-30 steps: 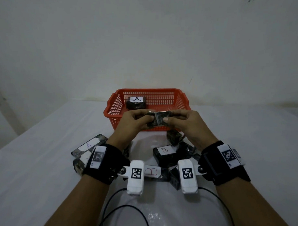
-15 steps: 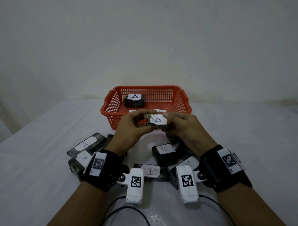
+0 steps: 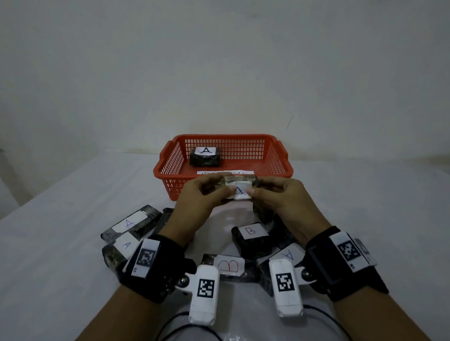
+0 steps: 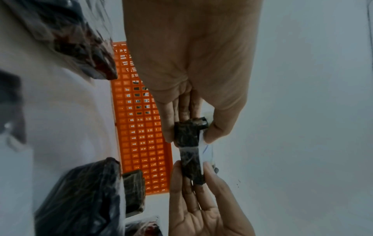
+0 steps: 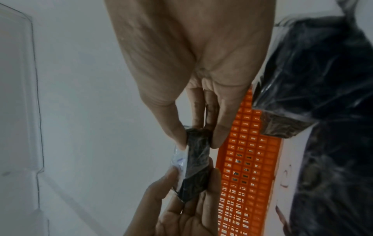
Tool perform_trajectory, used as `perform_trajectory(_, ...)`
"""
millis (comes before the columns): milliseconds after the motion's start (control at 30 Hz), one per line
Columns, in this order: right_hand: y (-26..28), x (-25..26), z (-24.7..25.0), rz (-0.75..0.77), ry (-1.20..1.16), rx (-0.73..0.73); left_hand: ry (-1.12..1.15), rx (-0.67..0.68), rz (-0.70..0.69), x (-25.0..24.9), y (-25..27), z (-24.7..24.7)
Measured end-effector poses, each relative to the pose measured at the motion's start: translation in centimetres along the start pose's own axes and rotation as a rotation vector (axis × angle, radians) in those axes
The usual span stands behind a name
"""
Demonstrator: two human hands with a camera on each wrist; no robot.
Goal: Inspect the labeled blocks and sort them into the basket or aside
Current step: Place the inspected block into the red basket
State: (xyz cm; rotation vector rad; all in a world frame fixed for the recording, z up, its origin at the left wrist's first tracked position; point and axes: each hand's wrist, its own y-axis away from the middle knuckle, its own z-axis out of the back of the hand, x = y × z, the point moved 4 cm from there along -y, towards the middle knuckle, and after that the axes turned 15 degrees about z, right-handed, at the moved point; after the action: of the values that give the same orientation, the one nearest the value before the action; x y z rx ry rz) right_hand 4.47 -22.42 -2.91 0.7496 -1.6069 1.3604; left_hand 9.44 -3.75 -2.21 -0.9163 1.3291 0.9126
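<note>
A small dark camouflage-wrapped block is up in the air just in front of the orange basket. My left hand pinches its left end and my right hand pinches its right end. Its white label faces me with a blue letter, partly hidden by my thumb. In the left wrist view the left hand has thumb and fingers on either side of the block. The right wrist view shows the right hand gripping that block the same way. One block marked A lies inside the basket.
Several wrapped blocks lie on the white table under my wrists: two marked A at the left, a B block, a red B block and another A block. A white wall stands right behind the basket.
Both hands have turned the block, so its white label, hidden a second ago, now faces me. The hands stayed together in front of the basket.
</note>
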Motion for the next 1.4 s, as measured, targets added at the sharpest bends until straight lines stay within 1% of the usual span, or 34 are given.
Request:
perform_trajectory(67, -0.1, 0.0, 0.2, 0.022, 0.028, -0.01, -0.013, 0.036, -0.001, -0.1, 0.1, -0.1)
perform_trajectory(167, -0.1, 0.3, 0.0, 0.041, 0.029, 0.007, -0.043, -0.007, -0.033, -0.2, 0.1, 0.0)
perform_trajectory(233, 0.0, 0.6, -0.3, 0.062, 0.001, 0.032, -0.059, 0.003, -0.042, -0.3, 0.2, 0.0)
perform_trajectory(333, 0.2, 0.7, -0.3, 0.091, 0.009, 0.028, -0.088, 0.014, -0.045, -0.2, 0.1, 0.0)
perform_trajectory(433, 0.1, 0.5, -0.6, 0.061, -0.012, 0.035, -0.115, -0.023, -0.081, -0.1, -0.1, 0.1)
perform_trajectory(533, 0.0, -0.1, -1.0, -0.027, -0.114, 0.048, -0.128, -0.017, -0.111, 0.1, -0.1, 0.0)
perform_trajectory(600, 0.0, -0.2, -0.9, -0.045, -0.138, 0.034, -0.119, 0.002, -0.115, 0.1, 0.1, -0.1)
perform_trajectory(667, 0.0, -0.1, -0.6, -0.007, -0.105, 0.007, -0.095, 0.048, -0.102, 0.0, 0.2, -0.4)
perform_trajectory(733, 0.0, 0.2, -0.3, 0.037, -0.073, -0.024, -0.07, 0.1, -0.058, 0.1, 0.3, -0.7)
perform_trajectory(767, 0.0, 0.3, -0.2, 0.05, -0.062, -0.032, -0.057, 0.105, -0.037, 0.1, 0.2, -0.8)
perform_trajectory(933, 0.1, 0.4, -0.8, 0.014, -0.097, 0.007, -0.014, 0.019, -0.014, 0.3, -0.1, -0.3)
perform_trajectory(1100, 0.2, 0.6, -0.7, 0.004, -0.097, -0.027, 0.045, 0.058, 0.006, 0.3, 0.1, -0.3)
perform_trajectory(1233, 0.2, 0.6, -0.7, -0.001, -0.085, -0.028, 0.015, 0.006, -0.049, 0.0, 0.1, -0.2)
perform_trajectory(1333, 0.1, 0.5, -1.2, -0.038, -0.123, 0.022, 0.002, 0.013, -0.096, -0.3, 0.2, -0.1)
perform_trajectory(1400, 0.1, 0.5, -1.2, -0.066, -0.144, 0.018, -0.019, 0.032, -0.133, -0.6, 0.4, -0.1)
